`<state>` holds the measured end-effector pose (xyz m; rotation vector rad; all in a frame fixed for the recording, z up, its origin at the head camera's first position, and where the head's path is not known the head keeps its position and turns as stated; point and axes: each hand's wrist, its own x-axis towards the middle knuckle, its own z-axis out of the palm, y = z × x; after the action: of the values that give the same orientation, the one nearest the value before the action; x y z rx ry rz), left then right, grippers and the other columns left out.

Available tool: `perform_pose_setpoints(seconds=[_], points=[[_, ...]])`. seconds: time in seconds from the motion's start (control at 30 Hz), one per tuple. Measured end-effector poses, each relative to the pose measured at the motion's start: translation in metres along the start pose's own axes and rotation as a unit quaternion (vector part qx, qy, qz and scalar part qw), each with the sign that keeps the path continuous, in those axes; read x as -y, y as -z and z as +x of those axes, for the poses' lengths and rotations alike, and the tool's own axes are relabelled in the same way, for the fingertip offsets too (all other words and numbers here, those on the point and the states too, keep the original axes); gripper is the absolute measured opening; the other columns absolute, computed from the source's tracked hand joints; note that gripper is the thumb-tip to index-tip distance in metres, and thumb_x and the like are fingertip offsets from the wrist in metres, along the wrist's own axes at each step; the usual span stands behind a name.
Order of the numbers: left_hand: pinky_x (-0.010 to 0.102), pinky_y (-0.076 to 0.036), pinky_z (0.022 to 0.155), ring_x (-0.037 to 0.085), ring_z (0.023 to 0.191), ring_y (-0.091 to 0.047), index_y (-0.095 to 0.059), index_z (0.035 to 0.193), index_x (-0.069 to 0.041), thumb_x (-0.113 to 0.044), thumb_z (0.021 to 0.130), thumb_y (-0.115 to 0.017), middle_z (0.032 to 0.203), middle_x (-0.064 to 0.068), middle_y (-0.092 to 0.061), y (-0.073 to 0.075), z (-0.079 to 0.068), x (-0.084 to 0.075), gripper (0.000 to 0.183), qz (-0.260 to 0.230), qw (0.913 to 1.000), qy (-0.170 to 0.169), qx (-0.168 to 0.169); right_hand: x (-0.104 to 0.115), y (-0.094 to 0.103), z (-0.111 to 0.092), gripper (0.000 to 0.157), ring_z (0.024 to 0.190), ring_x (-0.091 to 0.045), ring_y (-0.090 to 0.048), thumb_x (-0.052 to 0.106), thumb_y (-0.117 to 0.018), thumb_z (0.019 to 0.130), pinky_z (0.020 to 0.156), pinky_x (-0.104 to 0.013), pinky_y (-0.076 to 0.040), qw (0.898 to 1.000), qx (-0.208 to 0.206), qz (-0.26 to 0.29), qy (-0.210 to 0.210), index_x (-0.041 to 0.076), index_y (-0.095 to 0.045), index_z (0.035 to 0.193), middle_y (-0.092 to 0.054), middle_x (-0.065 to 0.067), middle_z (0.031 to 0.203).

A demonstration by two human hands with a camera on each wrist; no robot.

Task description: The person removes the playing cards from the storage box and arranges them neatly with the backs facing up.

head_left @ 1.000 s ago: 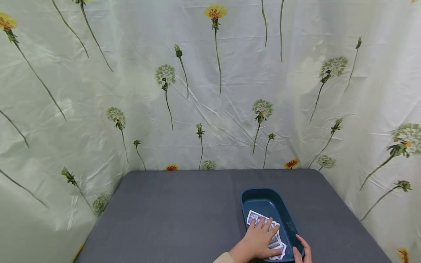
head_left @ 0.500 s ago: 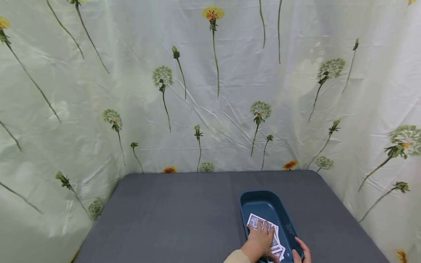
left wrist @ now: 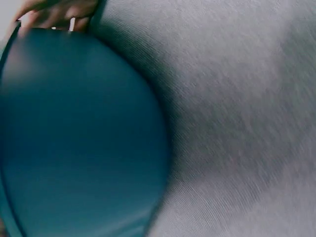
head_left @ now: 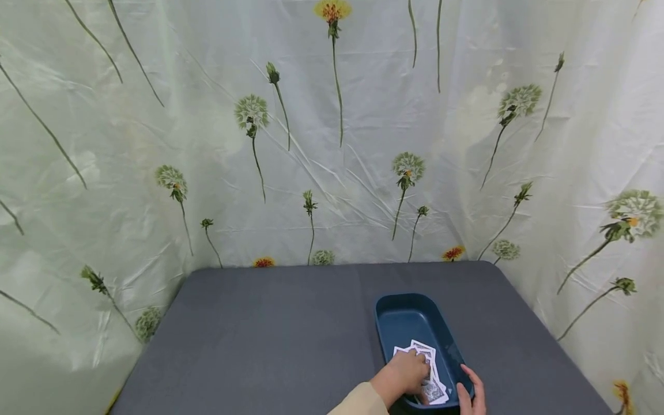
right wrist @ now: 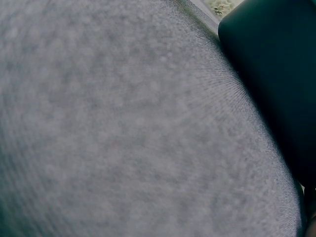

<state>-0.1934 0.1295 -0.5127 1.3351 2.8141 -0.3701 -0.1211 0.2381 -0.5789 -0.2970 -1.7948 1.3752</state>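
A deep blue rectangular tray stands at the right side of the grey table in the head view. Inside its near end, several playing cards lie in an overlapping, uneven pile, patterned backs up. My left hand reaches over the tray's left side with fingers bent down onto the cards, hiding part of them. With the thumb inside and fingers outside, my right hand grips the near right rim. The tray's outer wall fills much of the left wrist view, fingers showing at its top.
The grey table extends left of the tray and behind it. A pale curtain printed with dandelions hangs along the back and both sides. In the right wrist view the tray's outer side rises from the cloth.
My left hand, earlier spread flat over the cards, has curled its fingers in on them. The cards have shifted and now lie in a different arrangement. My right hand stays at the rim.
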Motion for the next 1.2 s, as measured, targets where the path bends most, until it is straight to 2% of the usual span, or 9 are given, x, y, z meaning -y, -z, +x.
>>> perform_pose_setpoints(seconds=[0.13, 0.3, 0.43, 0.53, 0.6, 0.83, 0.9, 1.0, 1.2], points=[[0.022, -0.046, 0.072, 0.001, 0.096, -0.049, -0.054, 0.113, -0.033, -0.06, 0.06, -0.072, 0.106, -0.017, -0.053, 0.002, 0.0, 0.002, 0.062, -0.008, 0.9998, 0.015, 0.003, 0.002, 0.001, 0.001, 0.042, 0.098, 0.021, -0.042, -0.008, -0.043, 0.086, 0.082, -0.001, -0.029, 1.0, -0.006, 0.011, -0.011, 0.024, -0.055, 0.111, -0.047, 0.036, 0.104], [0.027, -0.044, 0.085, 0.007, 0.107, -0.047, -0.046, 0.116, -0.034, -0.061, 0.054, -0.074, 0.119, -0.013, -0.05, -0.002, 0.0, 0.002, 0.073, -0.032, 0.9976, 0.056, 0.027, 0.005, 0.003, -0.001, 0.035, 0.096, 0.022, -0.041, -0.004, -0.044, 0.088, 0.08, 0.0, -0.029, 0.999, 0.002, -0.006, -0.05, 0.02, -0.055, 0.111, -0.044, 0.037, 0.102], [0.026, -0.044, 0.081, 0.008, 0.103, -0.048, -0.047, 0.115, -0.036, -0.059, 0.054, -0.076, 0.118, -0.013, -0.05, -0.004, 0.001, 0.002, 0.071, -0.047, 0.996, 0.07, 0.031, 0.004, 0.004, -0.003, 0.032, 0.091, 0.018, -0.047, -0.001, -0.044, 0.089, 0.076, 0.0, -0.032, 0.996, 0.005, 0.038, -0.085, 0.022, -0.056, 0.108, -0.047, 0.033, 0.1], [0.024, -0.045, 0.073, 0.007, 0.096, -0.049, -0.05, 0.112, -0.037, -0.057, 0.054, -0.076, 0.112, -0.014, -0.051, -0.004, 0.001, 0.003, 0.066, -0.046, 0.9967, 0.065, 0.017, 0.003, 0.004, -0.003, 0.028, 0.09, 0.016, -0.048, 0.003, -0.045, 0.09, 0.076, 0.0, -0.033, 0.994, 0.004, 0.063, -0.094, 0.02, -0.058, 0.108, -0.049, 0.029, 0.1], [0.023, -0.045, 0.07, 0.006, 0.094, -0.049, -0.052, 0.112, -0.038, -0.055, 0.056, -0.076, 0.11, -0.014, -0.051, -0.004, 0.001, 0.004, 0.063, -0.048, 0.9972, 0.056, 0.011, 0.004, 0.003, -0.004, 0.028, 0.092, 0.017, -0.046, 0.005, -0.045, 0.091, 0.076, 0.0, -0.032, 0.995, 0.006, 0.048, -0.091, 0.022, -0.057, 0.109, -0.047, 0.03, 0.101], [0.022, -0.046, 0.084, 0.0, 0.11, -0.047, -0.051, 0.119, -0.042, -0.04, 0.068, -0.075, 0.12, -0.019, -0.05, 0.002, 0.002, 0.008, 0.056, -0.112, 0.992, 0.021, 0.055, 0.004, 0.001, -0.002, 0.04, 0.097, 0.019, -0.042, -0.003, -0.044, 0.089, 0.081, -0.001, -0.029, 0.999, 0.004, 0.001, -0.042, 0.027, -0.053, 0.113, -0.044, 0.029, 0.106], [0.022, -0.046, 0.083, 0.0, 0.11, -0.047, -0.051, 0.117, -0.043, -0.039, 0.069, -0.075, 0.119, -0.02, -0.05, 0.003, 0.002, 0.009, 0.054, -0.112, 0.9919, 0.015, 0.058, 0.003, 0.001, -0.001, 0.042, 0.098, 0.019, -0.041, -0.006, -0.043, 0.088, 0.082, -0.001, -0.028, 1.0, 0.006, -0.001, -0.024, 0.025, -0.053, 0.115, -0.044, 0.031, 0.107], [0.021, -0.046, 0.077, -0.001, 0.104, -0.048, -0.053, 0.114, -0.044, -0.038, 0.068, -0.076, 0.114, -0.019, -0.051, 0.003, 0.002, 0.009, 0.051, -0.095, 0.9944, 0.007, 0.046, 0.003, 0.001, 0.0, 0.038, 0.097, 0.02, -0.04, -0.006, -0.043, 0.088, 0.082, -0.001, -0.028, 0.999, 0.007, 0.001, -0.034, 0.02, -0.054, 0.114, -0.042, 0.033, 0.105], [0.02, -0.045, 0.074, 0.0, 0.101, -0.048, -0.055, 0.112, -0.044, -0.039, 0.068, -0.076, 0.112, -0.016, -0.05, 0.001, 0.002, 0.007, 0.05, -0.075, 0.9966, 0.005, 0.032, -0.009, 0.005, 0.001, 0.023, 0.095, 0.02, -0.042, 0.025, -0.045, 0.093, 0.079, 0.001, -0.028, 0.996, 0.015, 0.033, -0.076, 0.023, -0.055, 0.113, -0.045, 0.027, 0.105]])
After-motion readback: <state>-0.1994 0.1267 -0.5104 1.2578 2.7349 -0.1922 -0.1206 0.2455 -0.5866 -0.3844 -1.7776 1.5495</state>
